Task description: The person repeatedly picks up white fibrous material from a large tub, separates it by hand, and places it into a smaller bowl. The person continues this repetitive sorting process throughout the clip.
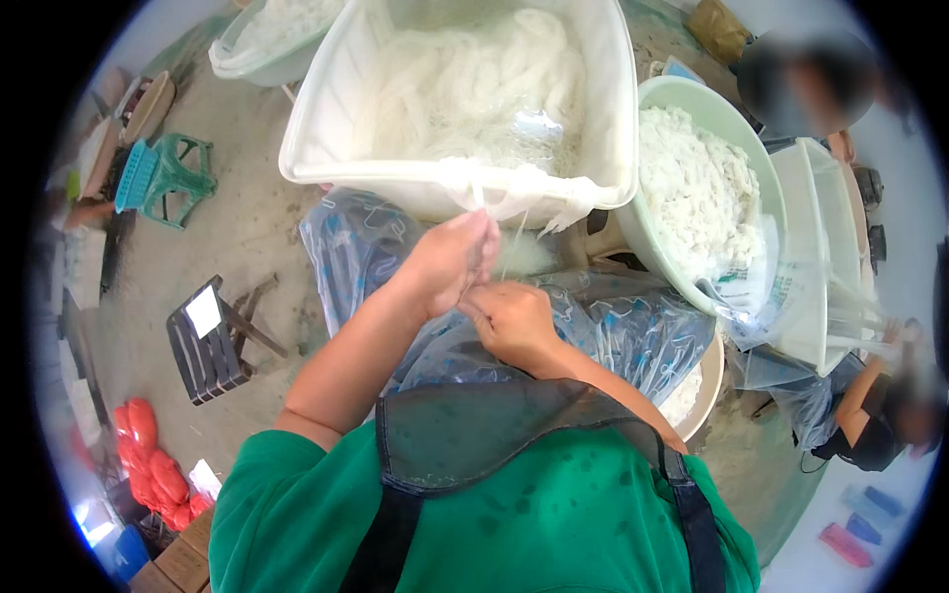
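My left hand (460, 256) is closed just below the near rim of a white plastic tub (608, 133). A wet white strand (478, 196) runs from that rim into its fingers. Right below, my right hand (515, 319) is bent in a pinch against the heel of the left. It seems to grip the strand's lower part, mostly hidden by the fingers. More pale strands (578, 196) drape over the rim, and thin ends hang beside my hands. Inside the tub, a tangled mass of whitish strands (474, 81) lies in water.
A pale green basin (775, 193) heaped with white material (693, 185) stands right of the tub. Clear patterned plastic sheeting (623, 333) covers my lap. A green stool (178, 181) and a dark slatted stool (204, 337) are at left. Co-workers sit at the right.
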A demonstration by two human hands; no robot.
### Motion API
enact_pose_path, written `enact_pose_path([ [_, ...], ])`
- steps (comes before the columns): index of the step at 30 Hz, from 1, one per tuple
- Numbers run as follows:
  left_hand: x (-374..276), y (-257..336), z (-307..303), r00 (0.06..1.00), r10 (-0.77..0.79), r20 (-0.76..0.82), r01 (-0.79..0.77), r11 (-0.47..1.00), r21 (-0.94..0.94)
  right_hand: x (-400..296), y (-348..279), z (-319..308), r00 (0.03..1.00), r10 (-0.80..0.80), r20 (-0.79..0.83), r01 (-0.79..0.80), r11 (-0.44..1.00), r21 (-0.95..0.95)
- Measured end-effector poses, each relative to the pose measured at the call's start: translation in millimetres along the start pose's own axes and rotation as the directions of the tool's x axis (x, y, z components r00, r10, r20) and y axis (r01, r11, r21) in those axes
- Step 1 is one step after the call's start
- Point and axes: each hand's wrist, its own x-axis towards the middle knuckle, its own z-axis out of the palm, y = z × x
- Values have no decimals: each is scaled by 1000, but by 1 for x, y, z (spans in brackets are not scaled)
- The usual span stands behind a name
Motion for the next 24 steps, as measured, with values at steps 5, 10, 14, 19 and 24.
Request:
enact_pose_path([
  [5, -5, 30, 9, 1000, -5, 22, 5, 1000, 9, -5, 2, -3, 988, 70, 141, -62, 996, -60],
  [10, -4, 86, 43, 963, 264, 54, -269, 932, 243, -17, 31, -4, 894, 132, 429, 21, 942, -334],
  [14, -11, 145, 71, 756, 461, 465, -628, 307, 715, 20, 38, -81, 893, 137, 428, -69, 983, -169],
  [19, -22, 164, 138, 657, 119, 744, -669, -363, 649, 110, 24, -180, 866, 287, -409, -325, 945, -25],
  [24, 21, 167, 135, 392, 363, 845, -801, -317, 508, 138, 41, -169, 999, 30, 23, -37, 872, 488],
])
